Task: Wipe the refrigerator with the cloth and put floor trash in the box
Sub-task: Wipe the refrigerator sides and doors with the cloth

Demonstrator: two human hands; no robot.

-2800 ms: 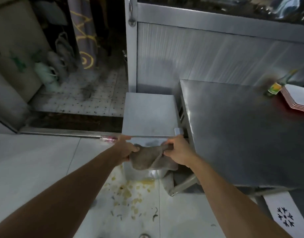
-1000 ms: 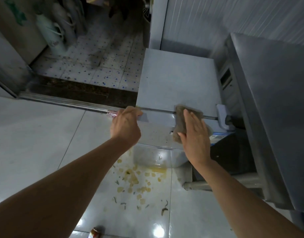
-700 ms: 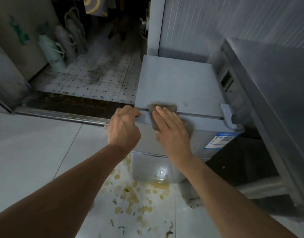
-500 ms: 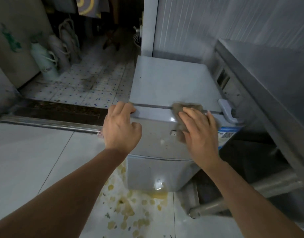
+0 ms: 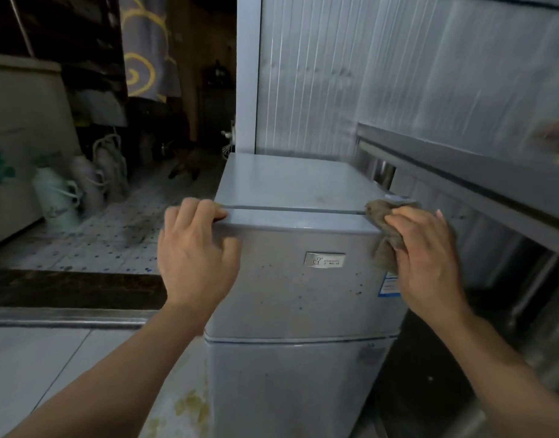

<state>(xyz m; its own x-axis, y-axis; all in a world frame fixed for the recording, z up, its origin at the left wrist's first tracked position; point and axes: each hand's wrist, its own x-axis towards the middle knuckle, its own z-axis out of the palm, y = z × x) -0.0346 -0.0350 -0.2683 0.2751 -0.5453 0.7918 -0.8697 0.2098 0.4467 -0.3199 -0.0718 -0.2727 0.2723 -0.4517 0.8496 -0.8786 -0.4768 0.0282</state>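
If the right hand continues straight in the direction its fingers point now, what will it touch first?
Probably the steel table. The right hand presses the cloth at the refrigerator top right corner; depth is unclear.

the refrigerator (image 5: 290, 289) looks like smooth painted metal, faintly satin and speckled with dark spots. the cloth (image 5: 386, 235) is rough brown fabric, the floor (image 5: 34, 365) glossy tile.

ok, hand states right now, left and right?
Left hand: fingers curled over the top front edge of the small grey metal refrigerator, gripping it.
Right hand: presses the crumpled brown cloth against the refrigerator's upper right corner.
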